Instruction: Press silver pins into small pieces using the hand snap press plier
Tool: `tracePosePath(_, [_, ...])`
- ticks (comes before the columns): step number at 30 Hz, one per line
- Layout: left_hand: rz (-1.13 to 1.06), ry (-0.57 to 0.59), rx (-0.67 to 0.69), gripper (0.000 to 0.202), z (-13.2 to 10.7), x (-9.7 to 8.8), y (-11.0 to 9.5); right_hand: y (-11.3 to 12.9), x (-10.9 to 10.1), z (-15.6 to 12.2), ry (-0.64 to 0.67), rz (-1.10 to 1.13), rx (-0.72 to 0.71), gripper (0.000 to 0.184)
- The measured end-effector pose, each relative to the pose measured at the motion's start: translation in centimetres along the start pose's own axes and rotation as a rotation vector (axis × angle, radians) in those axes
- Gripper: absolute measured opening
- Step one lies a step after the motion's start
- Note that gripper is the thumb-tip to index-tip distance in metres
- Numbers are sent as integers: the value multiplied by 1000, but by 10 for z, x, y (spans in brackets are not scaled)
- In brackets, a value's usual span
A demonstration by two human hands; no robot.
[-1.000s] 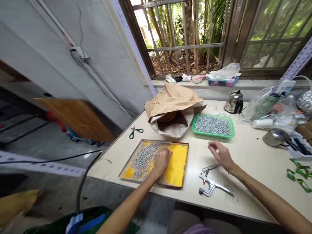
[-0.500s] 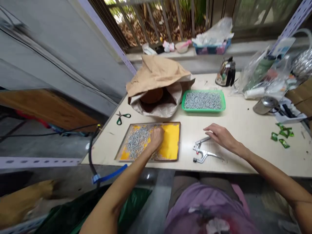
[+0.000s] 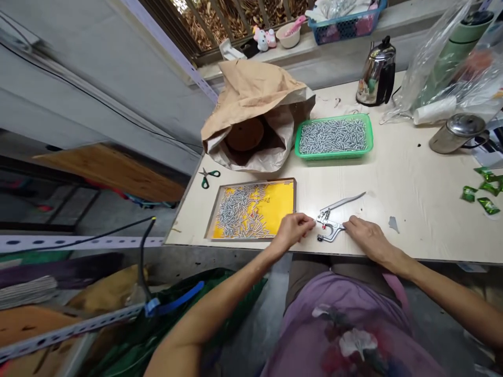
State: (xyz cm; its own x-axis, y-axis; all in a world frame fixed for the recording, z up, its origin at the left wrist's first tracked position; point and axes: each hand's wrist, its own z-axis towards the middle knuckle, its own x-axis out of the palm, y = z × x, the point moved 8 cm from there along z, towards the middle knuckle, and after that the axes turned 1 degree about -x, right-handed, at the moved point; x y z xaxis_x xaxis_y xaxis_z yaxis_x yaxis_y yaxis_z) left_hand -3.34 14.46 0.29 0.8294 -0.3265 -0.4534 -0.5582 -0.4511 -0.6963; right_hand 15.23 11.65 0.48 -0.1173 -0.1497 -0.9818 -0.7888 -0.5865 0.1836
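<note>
My left hand (image 3: 294, 229) is closed in a pinch just beyond the right edge of a shallow tray (image 3: 294, 196); whatever sits between its fingertips is too small to make out. That tray has a yellow bottom and holds many small silvery metal pins (image 3: 238, 209), heaped toward its left side. Hand-held snap pliers (image 3: 334, 226) lie on the table to the right of the tray, their jaw toward my left fingertips. My right hand (image 3: 365, 236) grips the end of the lower handle, while the upper handle stands spread away from it.
Behind the pliers stands a green basket (image 3: 334, 156) filled with metal pieces. An open brown paper sack (image 3: 255, 89) is behind the tray, with scissors (image 3: 208, 178) at its left. A kettle (image 3: 375, 73), a steel cup (image 3: 456, 133) and green wrappers (image 3: 487, 206) occupy the right.
My left hand has come out of the tray and moved right to the pliers' jaw. My right hand has lowered from the upper handle onto the lower handle. The view has tilted down.
</note>
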Motion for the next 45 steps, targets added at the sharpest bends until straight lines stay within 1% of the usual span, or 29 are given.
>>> tracePosePath(1, [-28,10,-23,15,-3,11,3,1,0,0,8,-4,-11,23])
tracePosePath(3, [-72,8,-58,15,-4,27,8,1,1,1,14,-8,-27,23])
tracePosePath(5, [-101,10,-89,19,-2,37,15,1,2,0,13,-10,-37,23])
tracePosePath(7, [-95,16,-112,23,1,42,21,1,2,-1,5,-9,-37,24])
tracePosePath(10, [-45,35,-136,24,4,44,27,0,0,-2,-13,-2,-34,24])
tracePosePath(14, [12,95,-157,24,8,47,30,0,-2,-3,-38,1,-38,25])
tracePosePath(19, [41,215,-221,25,16,49,30,0,0,-3,-79,3,-50,26])
tracePosePath(22, [33,310,-262,24,19,52,27,2,2,-3,-64,-4,-43,26])
tracePosePath(24, [18,350,-290,23,20,53,26,1,2,-3,-39,-1,-33,25])
tracePosePath(26, [1,360,-307,24,20,54,26,-1,0,-3,-30,22,-32,20])
tracePosePath(28, [-10,355,-314,24,18,54,26,-9,-4,-2,-55,48,-33,12])
tracePosePath(29, [-15,351,-317,24,18,55,26,-14,-7,0,-74,52,-28,19])
tracePosePath(31, [-25,338,-323,23,16,55,27,-29,-9,3,-95,40,-8,50])
tracePosePath(33, [-31,324,-328,23,14,55,27,-42,-6,9,-69,26,-6,76])
tracePosePath(35, [-35,316,-333,22,13,55,27,-49,-3,15,-28,25,-35,90])
tracePosePath(38, [-45,312,-334,23,11,55,25,-49,-6,22,-3,10,-62,92])
tracePosePath(42, [-51,297,-340,26,9,56,26,-44,-15,25,1,-32,-49,86])
tracePosePath(45, [-45,272,-336,27,9,56,28,-40,-17,24,-6,-35,-58,79])
